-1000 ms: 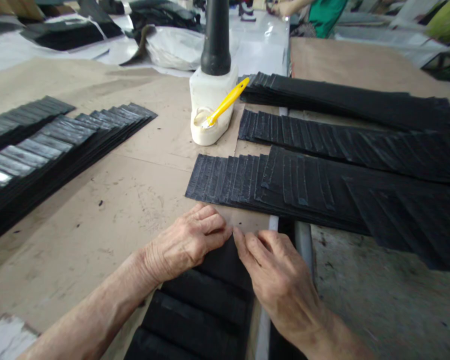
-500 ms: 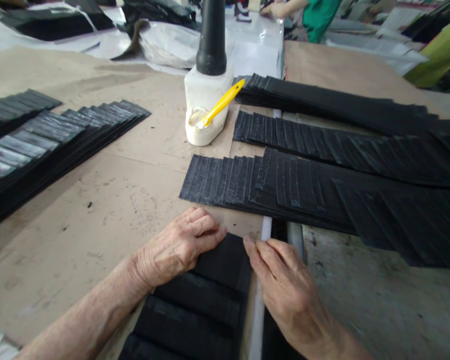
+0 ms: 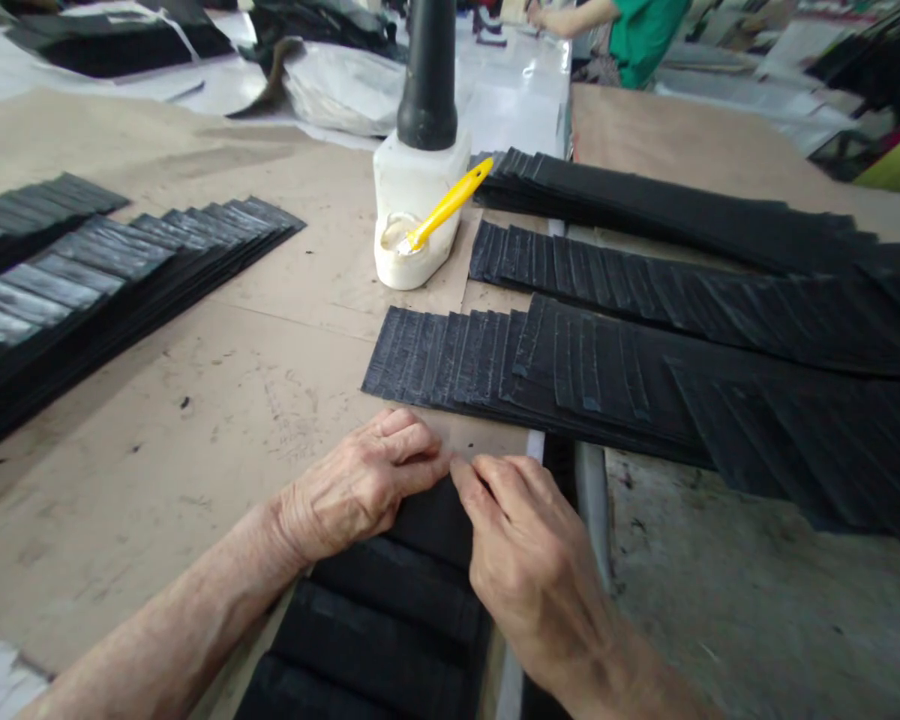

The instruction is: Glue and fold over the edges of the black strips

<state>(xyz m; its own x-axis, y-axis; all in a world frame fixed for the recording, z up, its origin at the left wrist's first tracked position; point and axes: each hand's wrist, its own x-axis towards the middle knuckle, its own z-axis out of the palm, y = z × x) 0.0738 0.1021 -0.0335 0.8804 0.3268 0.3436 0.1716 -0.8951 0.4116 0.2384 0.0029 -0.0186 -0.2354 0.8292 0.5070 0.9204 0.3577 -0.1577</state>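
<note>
Flat black pieces (image 3: 390, 620), overlapping like steps, lie in front of me at the table's edge. My left hand (image 3: 371, 475) is closed, its thumb and fingertips on the far edge of the top piece. Against those fingertips, my right hand (image 3: 529, 560) is closed as well, pinching along the same edge. Both hands cover most of that edge, so the pinched part is hidden. Beyond them a row of overlapped black pieces (image 3: 450, 355) is fanned out to the right.
A white glue container (image 3: 420, 180) with a black top holds a yellow brush (image 3: 450, 205). More fanned black stacks lie left (image 3: 120, 265) and right (image 3: 645, 280). A gap beside a metal edge (image 3: 592, 510) separates two tabletops. At the far side stands a person in green (image 3: 645, 40).
My right hand has moved left along the far edge, from the piece's right corner to my left fingertips. The left hand has stayed nearly in place.
</note>
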